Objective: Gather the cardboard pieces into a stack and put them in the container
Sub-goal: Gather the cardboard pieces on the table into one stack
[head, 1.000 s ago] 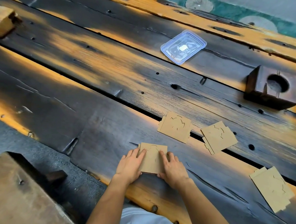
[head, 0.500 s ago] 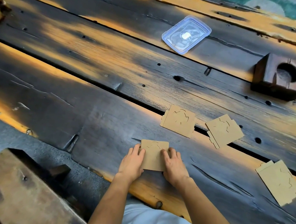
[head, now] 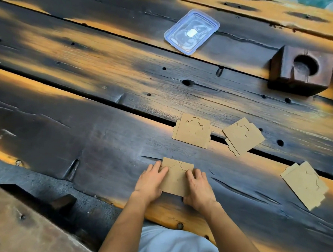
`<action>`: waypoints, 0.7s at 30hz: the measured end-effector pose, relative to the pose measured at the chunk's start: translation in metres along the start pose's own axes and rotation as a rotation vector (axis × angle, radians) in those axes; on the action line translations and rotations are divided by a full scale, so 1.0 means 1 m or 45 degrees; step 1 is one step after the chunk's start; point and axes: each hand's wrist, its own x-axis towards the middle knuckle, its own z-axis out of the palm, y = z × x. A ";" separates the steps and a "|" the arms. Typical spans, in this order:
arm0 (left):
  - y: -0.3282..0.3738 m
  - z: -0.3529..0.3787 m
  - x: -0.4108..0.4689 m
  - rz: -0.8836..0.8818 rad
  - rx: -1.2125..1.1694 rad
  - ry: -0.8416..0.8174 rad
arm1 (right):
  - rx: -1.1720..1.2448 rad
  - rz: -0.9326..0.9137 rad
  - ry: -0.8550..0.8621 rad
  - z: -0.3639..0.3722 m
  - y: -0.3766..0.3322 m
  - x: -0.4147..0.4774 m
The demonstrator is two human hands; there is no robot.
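Note:
A small stack of brown cardboard pieces point(head: 176, 177) lies flat near the table's front edge. My left hand point(head: 151, 181) presses its left side and my right hand point(head: 199, 188) its right side, fingers on top and thumbs under the near edge. Three more cardboard piles lie apart: one point(head: 191, 130) just beyond my hands, one point(head: 243, 136) to its right over the gap between planks, one point(head: 304, 185) at the far right. A clear plastic container point(head: 192, 31) with a blue-rimmed lid sits far back in the middle.
The table is dark, charred wooden planks point(head: 84, 120) with long gaps between them. A dark wooden block with a round hole point(head: 301, 69) stands at the back right. A wooden bench point(head: 9, 223) sits lower left, below the table edge.
Both hands stay on the near stack, which has barely shifted. The camera has tilted down, so the container and block sit higher in the view.

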 end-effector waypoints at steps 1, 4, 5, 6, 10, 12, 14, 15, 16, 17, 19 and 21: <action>0.002 0.001 0.000 0.016 0.008 0.001 | 0.004 0.010 0.006 0.002 0.003 -0.003; 0.012 0.005 0.001 0.055 0.031 -0.012 | 0.009 0.042 0.027 0.005 0.012 -0.011; 0.015 0.007 0.001 0.064 0.026 -0.023 | 0.005 0.044 0.029 0.005 0.014 -0.013; 0.019 0.009 0.001 0.078 0.021 -0.034 | 0.005 0.053 0.028 0.006 0.018 -0.017; 0.040 0.015 0.003 0.143 0.039 -0.072 | -0.005 0.112 0.027 0.009 0.035 -0.032; 0.052 0.019 0.003 0.170 0.055 -0.084 | -0.040 0.132 0.022 0.011 0.045 -0.040; 0.063 0.023 0.003 0.195 0.065 -0.096 | -0.047 0.153 0.020 0.014 0.054 -0.049; 0.067 0.024 0.003 0.203 0.069 -0.102 | -0.040 0.161 0.021 0.016 0.058 -0.052; 0.072 0.026 0.003 0.211 0.076 -0.104 | -0.034 0.166 0.022 0.017 0.062 -0.055; 0.077 0.027 0.003 0.216 0.084 -0.105 | -0.029 0.171 0.022 0.019 0.065 -0.059; 0.087 0.031 0.001 0.219 0.090 -0.110 | -0.016 0.176 0.022 0.021 0.073 -0.065; 0.095 0.035 -0.002 0.215 0.089 -0.116 | -0.006 0.181 0.020 0.023 0.080 -0.072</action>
